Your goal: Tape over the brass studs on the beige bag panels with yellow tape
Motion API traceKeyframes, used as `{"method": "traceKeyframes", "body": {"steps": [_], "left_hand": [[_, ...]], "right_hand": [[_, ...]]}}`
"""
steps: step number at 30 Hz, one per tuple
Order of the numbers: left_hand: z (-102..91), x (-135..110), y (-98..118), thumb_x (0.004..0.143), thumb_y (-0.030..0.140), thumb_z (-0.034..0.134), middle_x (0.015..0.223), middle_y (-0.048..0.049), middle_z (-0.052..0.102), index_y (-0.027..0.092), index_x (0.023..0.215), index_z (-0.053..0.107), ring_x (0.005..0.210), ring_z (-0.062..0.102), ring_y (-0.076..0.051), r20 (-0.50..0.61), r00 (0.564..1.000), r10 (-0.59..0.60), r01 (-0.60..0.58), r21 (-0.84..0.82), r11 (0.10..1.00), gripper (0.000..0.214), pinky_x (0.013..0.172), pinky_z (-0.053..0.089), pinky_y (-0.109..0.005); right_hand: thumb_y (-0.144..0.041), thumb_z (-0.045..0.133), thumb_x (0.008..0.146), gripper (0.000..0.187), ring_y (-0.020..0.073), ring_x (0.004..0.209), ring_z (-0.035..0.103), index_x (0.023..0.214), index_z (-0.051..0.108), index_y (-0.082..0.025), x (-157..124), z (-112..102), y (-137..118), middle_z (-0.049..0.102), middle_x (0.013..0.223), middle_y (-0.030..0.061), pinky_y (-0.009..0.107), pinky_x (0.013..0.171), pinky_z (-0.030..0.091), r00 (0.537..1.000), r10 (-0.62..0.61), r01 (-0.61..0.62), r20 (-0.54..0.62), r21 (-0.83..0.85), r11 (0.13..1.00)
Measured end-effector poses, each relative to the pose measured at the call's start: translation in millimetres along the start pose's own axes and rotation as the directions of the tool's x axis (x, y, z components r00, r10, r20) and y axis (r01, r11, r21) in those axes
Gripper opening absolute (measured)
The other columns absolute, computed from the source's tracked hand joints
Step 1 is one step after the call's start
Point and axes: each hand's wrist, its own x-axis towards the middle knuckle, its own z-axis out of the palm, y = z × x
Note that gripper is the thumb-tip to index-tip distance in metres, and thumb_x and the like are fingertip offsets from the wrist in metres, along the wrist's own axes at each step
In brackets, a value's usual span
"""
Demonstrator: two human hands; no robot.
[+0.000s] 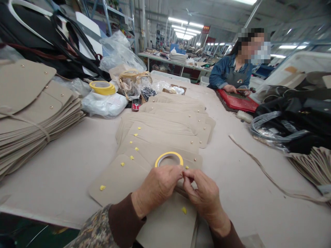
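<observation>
Sleeves (126,218) foremost; tape (169,154) in left hand (161,179)

Left hand grips the tape, ring tilted up over panels (117,177). Right hand (205,193), fingertips pinched beside the left's; anything between them too small to tell. Panels lie overlapped along the bench (232,179), several bearing yellow scraps (102,187).

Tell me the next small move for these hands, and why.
Probably tear a short piece from the yellow ring-shaped tape roll: the left hand and right hand meet at the fingertips beside it, and small yellow scraps dot the flat, round-cornered beige panels. Any tape pinched between the hands is too small to make out.
</observation>
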Motion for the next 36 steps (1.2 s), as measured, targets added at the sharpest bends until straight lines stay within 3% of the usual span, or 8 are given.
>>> {"method": "traceKeyframes", "body": {"steps": [4, 7, 10, 14, 18, 23, 31, 36], "left_hand": [[-3.0, 4.5, 3.4, 0.1, 0.019, 0.034, 0.07, -0.0007, 0.056, 0.019, 0.086, 0.052, 0.062, 0.055, -0.017, -0.025, 1.0, -0.014, 0.016, 0.089, 0.996, 0.023, 0.054, 0.043, -0.026], [-7.0, 11.3, 9.7, 0.099, 0.018, 0.033, 0.068, -0.0006, 0.053, 0.02, 0.085, 0.054, 0.058, 0.05, -0.016, -0.026, 0.998, 0.049, -0.044, 0.16, 0.986, 0.025, 0.05, 0.039, -0.026], [-10.2, 20.3, 13.5, 0.1, 0.017, 0.032, 0.07, -0.0006, 0.052, 0.019, 0.085, 0.054, 0.06, 0.05, -0.016, -0.013, 0.993, 0.121, -0.116, 0.18, 0.977, 0.026, 0.053, 0.04, -0.025], [-8.9, 32.3, 2.8, 0.098, 0.014, 0.039, 0.077, -0.0025, 0.057, 0.018, 0.087, 0.053, 0.07, 0.053, -0.018, 0.058, 0.998, 0.024, -0.042, 0.325, 0.945, 0.019, 0.062, 0.045, -0.029], [0.3, 37.5, -14.9, 0.097, 0.014, 0.044, 0.088, -0.0052, 0.059, 0.018, 0.092, 0.054, 0.082, 0.054, -0.022, 0.201, 0.976, -0.081, -0.01, 0.414, 0.91, 0.011, 0.071, 0.047, -0.033], [8.6, 39.4, -24.5, 0.097, 0.017, 0.045, 0.093, -0.0067, 0.057, 0.017, 0.094, 0.055, 0.09, 0.05, -0.025, 0.214, 0.973, -0.089, 0.0, 0.387, 0.922, 0.01, 0.082, 0.045, -0.039], [4.9, 33.8, -23.4, 0.097, 0.013, 0.036, 0.086, -0.0051, 0.054, 0.017, 0.092, 0.052, 0.078, 0.048, -0.022, 0.254, 0.966, -0.043, -0.031, 0.28, 0.96, 0.017, 0.075, 0.041, -0.036], [1.1, 30.2, -24.2, 0.096, 0.013, 0.038, 0.085, -0.0043, 0.053, 0.018, 0.089, 0.05, 0.076, 0.048, -0.021, 0.306, 0.952, -0.001, -0.078, 0.245, 0.966, 0.015, 0.069, 0.043, -0.034]], "right_hand": [[-0.014, 0.055, 0.085, 0.013, 0.0119, 0.056, 0.061, 0.082, 0.066, -0.02, -0.9, 2.3, -7.3, 0.067, 0.068, -0.0001, 0.023, 0.058, 0.049, 0.968, 0.248, -0.242, -0.03, 0.132, 0.961], [-0.028, 0.061, 0.083, 0.012, 0.0122, 0.049, 0.059, 0.078, 0.067, -0.019, 2.0, 1.1, -7.8, 0.064, 0.058, -0.0019, 0.022, 0.049, 0.048, 0.812, 0.575, -0.566, 0.097, 0.369, 0.737], [-0.04, 0.069, 0.076, 0.023, 0.0124, 0.045, 0.057, 0.072, 0.066, -0.017, 3.7, -5.3, 4.4, 0.062, 0.052, -0.0022, 0.023, 0.046, 0.048, 0.636, 0.748, -0.71, 0.19, 0.526, 0.469], [-0.049, 0.075, 0.07, 0.036, 0.0142, 0.055, 0.063, 0.079, 0.07, -0.015, -4.1, -14.1, 31.5, 0.069, 0.062, 0.0017, 0.026, 0.056, 0.056, 0.535, 0.832, -0.751, 0.149, 0.535, 0.387], [-0.053, 0.077, 0.068, 0.041, 0.0147, 0.057, 0.065, 0.081, 0.072, -0.014, -14.0, -11.5, 45.6, 0.07, 0.065, 0.003, 0.028, 0.06, 0.058, 0.491, 0.846, -0.791, 0.21, 0.515, 0.331], [-0.054, 0.079, 0.065, 0.042, 0.0143, 0.056, 0.064, 0.078, 0.072, -0.014, -13.4, -5.5, 46.9, 0.07, 0.063, 0.0032, 0.028, 0.059, 0.057, 0.465, 0.842, -0.811, 0.274, 0.512, 0.282], [-0.055, 0.079, 0.062, 0.044, 0.0145, 0.053, 0.063, 0.074, 0.071, -0.014, -8.8, -11.2, 48.5, 0.068, 0.06, 0.003, 0.027, 0.055, 0.056, 0.456, 0.847, -0.824, 0.272, 0.489, 0.287], [-0.056, 0.079, 0.062, 0.044, 0.0115, 0.046, 0.06, 0.072, 0.07, -0.014, -11.6, -21.4, 48.0, 0.066, 0.056, 0.0014, 0.022, 0.048, 0.051, 0.419, 0.804, -0.886, 0.422, 0.385, 0.26]]}}
